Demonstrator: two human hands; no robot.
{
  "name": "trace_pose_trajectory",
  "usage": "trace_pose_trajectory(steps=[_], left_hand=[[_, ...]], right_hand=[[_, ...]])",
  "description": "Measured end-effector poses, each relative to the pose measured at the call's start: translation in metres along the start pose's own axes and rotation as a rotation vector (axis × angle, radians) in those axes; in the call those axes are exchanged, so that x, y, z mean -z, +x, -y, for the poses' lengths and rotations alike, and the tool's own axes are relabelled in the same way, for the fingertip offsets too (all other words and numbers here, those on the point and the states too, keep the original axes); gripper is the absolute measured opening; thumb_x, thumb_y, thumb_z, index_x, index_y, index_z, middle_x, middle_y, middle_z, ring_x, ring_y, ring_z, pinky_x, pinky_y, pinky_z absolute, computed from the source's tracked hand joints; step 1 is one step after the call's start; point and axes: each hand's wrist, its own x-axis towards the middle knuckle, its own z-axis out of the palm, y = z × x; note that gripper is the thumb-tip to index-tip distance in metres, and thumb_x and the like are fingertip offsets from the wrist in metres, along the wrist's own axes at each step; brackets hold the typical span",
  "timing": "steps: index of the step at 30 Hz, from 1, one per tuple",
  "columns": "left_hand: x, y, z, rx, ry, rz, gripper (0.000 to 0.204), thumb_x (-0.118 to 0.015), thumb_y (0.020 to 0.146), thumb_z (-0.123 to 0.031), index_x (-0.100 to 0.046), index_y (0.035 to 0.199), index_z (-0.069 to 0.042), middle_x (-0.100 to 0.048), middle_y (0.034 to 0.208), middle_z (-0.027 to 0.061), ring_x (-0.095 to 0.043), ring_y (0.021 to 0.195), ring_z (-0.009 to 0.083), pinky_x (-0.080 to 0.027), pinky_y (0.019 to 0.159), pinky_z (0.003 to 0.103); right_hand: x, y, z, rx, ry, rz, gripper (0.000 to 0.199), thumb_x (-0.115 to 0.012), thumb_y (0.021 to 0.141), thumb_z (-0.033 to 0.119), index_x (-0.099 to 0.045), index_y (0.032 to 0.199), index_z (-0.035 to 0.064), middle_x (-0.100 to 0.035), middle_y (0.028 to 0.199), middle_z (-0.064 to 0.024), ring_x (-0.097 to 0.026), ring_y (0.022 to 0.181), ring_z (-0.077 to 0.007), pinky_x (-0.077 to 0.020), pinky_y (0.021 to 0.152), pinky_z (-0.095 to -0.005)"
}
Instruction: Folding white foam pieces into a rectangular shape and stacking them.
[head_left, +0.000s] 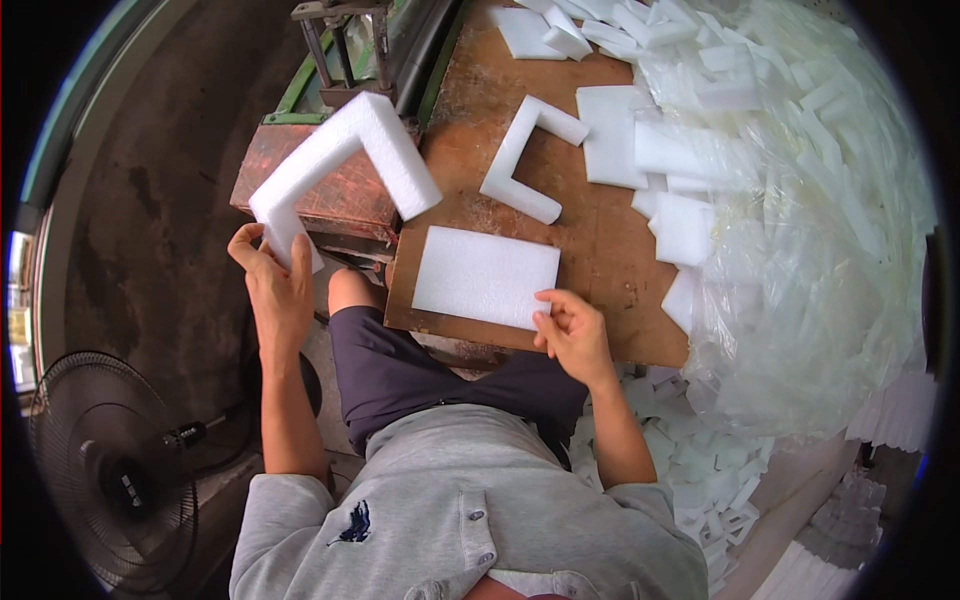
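Holding up a bent foam piece (345, 160), the left hand (275, 285) grips one end of it with fingers and thumb closed tight, so the rest of the white corner shape sticks up and out over the rusty red machine top (335, 195). It is lifted clear, likely so it can be turned or fitted without bumping anything. The right hand (572, 330) rests at the near corner of a flat foam sheet (485, 275), with the fingertips pinching its edge lightly (not a full grab, more a hold to keep it from sliding). That sheet lies flat on the brown board (590, 250), close to the person's body, where both hands can reach it easily. Farther back on the board lies another foam bracket (525, 160), shaped like a square hook, resting loose and well apart from both hands. To the right, a big clear bag (800, 230) bulges with many white foam bits, and flat foam squares (680, 225) spill beside it. Down at the lower left stands a dark fan (105, 470) on the floor.
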Motion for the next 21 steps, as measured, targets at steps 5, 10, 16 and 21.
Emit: trace_pose_trajectory(steps=[5,10,16,21], left_hand=[[0.034,0.026,0.022,0.011,0.216,-0.004,0.047,-0.063,0.096,-0.016,-0.038,0.131,0.001,-0.07,0.093,0.0243,-0.07,0.084,0.026,-0.053,0.075,0.037],[0.069,0.127,0.065,-0.03,0.379,-0.1,0.041,-0.063,0.092,-0.025,-0.057,0.123,0.001,-0.069,0.097,0.0264,-0.07,0.091,0.0381,-0.053,0.078,0.042],[0.061,0.255,0.12,-0.274,0.44,-0.046,0.043,-0.065,0.087,-0.023,-0.058,0.123,0.0,-0.066,0.109,0.0271,-0.064,0.104,0.0414,-0.05,0.089,0.046],[0.014,0.311,0.119,-0.239,0.411,0.072,0.043,-0.061,0.086,-0.029,-0.06,0.118,-0.001,-0.067,0.108,0.027,-0.065,0.105,0.0419,-0.051,0.088,0.049]], right_hand=[[-0.001,0.006,0.013,0.381,-0.75,-0.211,0.04,-0.079,0.084,0.013,-0.07,0.123,0.0089,-0.052,0.064,-0.0077,-0.053,0.051,-0.0184,-0.0433,0.049,-0.0356],[0.004,0.056,0.05,0.729,-0.917,-0.337,0.052,-0.08,0.079,0.014,-0.064,0.128,0.0084,-0.06,0.097,-0.0115,-0.06,0.091,-0.0288,-0.0494,0.074,-0.0406],[0.033,0.134,0.036,0.676,-1.196,-0.144,0.051,-0.076,0.079,0.007,-0.064,0.129,0.0067,-0.06,0.114,-0.0136,-0.059,0.103,-0.0327,-0.0458,0.094,-0.0439],[0.05,0.121,0.06,0.571,-1.329,-0.221,0.047,-0.075,0.08,0.006,-0.066,0.125,0.005,-0.06,0.12,-0.0159,-0.057,0.114,-0.0328,-0.046,0.097,-0.0429]])
